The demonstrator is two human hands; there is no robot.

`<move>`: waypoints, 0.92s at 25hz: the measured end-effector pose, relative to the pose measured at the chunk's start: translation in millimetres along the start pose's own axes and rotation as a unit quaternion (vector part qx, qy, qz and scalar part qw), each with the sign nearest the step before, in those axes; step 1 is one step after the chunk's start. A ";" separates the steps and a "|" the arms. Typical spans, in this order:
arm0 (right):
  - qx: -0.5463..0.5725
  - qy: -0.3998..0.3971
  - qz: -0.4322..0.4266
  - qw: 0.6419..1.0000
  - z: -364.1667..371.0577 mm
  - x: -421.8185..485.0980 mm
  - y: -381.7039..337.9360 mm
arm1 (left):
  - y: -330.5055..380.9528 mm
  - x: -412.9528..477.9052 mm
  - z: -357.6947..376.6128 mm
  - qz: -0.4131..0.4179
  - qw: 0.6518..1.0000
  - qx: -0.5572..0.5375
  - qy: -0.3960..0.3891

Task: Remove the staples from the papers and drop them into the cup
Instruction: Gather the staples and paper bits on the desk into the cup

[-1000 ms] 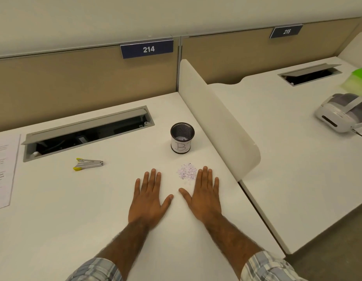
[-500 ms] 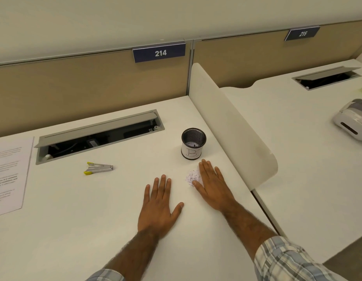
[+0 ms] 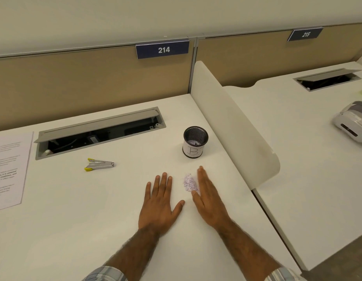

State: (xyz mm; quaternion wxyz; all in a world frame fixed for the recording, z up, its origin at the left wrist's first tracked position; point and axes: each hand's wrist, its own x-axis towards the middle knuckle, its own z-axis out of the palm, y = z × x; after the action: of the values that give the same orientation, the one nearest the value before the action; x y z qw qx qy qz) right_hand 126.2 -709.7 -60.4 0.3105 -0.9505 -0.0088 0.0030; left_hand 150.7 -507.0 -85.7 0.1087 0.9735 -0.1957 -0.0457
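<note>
A black mesh cup [image 3: 195, 142] with a white label marked "B" stands on the white desk [image 3: 74, 209], with small bits inside. In front of it lies a small pile of pale staples [image 3: 189, 182]. My right hand [image 3: 209, 199] stands on its edge with straight fingers, touching the pile's right side. My left hand [image 3: 160, 202] lies flat on the desk, palm down, left of the pile. A silver staple remover with yellow tips [image 3: 99, 164] lies further left. A printed paper [image 3: 8, 169] sits at the desk's left edge.
An open grey cable tray [image 3: 99, 130] is set into the desk behind the remover. A white rounded divider [image 3: 237, 126] stands right of the cup. The neighbouring desk holds a white device [image 3: 353, 123] and another cable tray [image 3: 328, 79].
My right hand has turned from flat onto its edge and pushed against the staple pile, bunching it narrower. My left hand has stayed flat. The camera view shifted.
</note>
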 end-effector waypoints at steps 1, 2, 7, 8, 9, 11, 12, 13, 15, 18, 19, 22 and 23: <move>-0.021 0.029 0.041 0.998 1.2 -10.6 0.0 | -0.5 0.2 0.1 -0.001 1.000 0.000 0.001; -0.076 0.046 0.074 0.993 4.2 -22.4 0.0 | -1.1 0.4 0.4 -0.002 1.000 -0.001 0.000; -0.233 -0.004 0.137 0.963 17.6 -47.1 -8.6 | -0.2 1.2 0.3 0.003 1.000 -0.005 -0.016; -0.243 -0.012 0.132 0.961 18.4 -43.1 -9.8 | -1.9 0.3 -1.0 0.007 1.000 -0.002 -0.019; -0.251 -0.015 0.126 0.960 19.0 -36.7 -11.9 | -5.8 -0.1 -2.6 0.012 1.000 0.007 -0.018; -0.257 -0.032 0.117 0.959 20.2 -22.8 -17.6 | -15.8 0.3 -5.8 0.004 1.000 0.013 -0.016; -0.256 -0.043 0.114 0.959 20.8 -17.8 -19.7 | -18.9 0.4 -6.7 -0.002 1.000 0.012 -0.015; -0.257 -0.048 0.107 0.959 21.2 -12.3 -20.5 | -20.4 0.9 -7.0 -0.004 1.000 0.013 -0.010; -0.254 -0.064 0.089 0.961 18.6 -2.3 -20.3 | -18.3 1.0 -5.9 -0.003 1.000 0.006 -0.010; -0.190 -0.074 0.053 0.978 5.1 11.9 -17.3 | -18.4 -0.1 -5.5 -0.002 1.000 0.002 -0.004; -0.160 -0.065 0.041 0.984 -1.9 17.4 -14.4 | -19.0 -0.1 -5.7 -0.004 1.000 0.002 -0.005; -0.145 -0.064 0.013 0.987 -19.1 35.0 -8.8 | -19.0 0.2 -6.0 -0.006 1.000 0.002 -0.009; -0.152 -0.083 -0.004 0.985 -21.9 40.2 -10.1 | -18.6 0.1 -5.9 -0.005 1.000 0.003 -0.009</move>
State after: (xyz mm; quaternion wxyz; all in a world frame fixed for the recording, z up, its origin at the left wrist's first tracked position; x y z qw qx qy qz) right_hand 166.5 -713.7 -36.8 0.1601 -0.9831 -0.0384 0.0796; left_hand 158.4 -489.2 -84.2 0.1036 0.9744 -0.1919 -0.0545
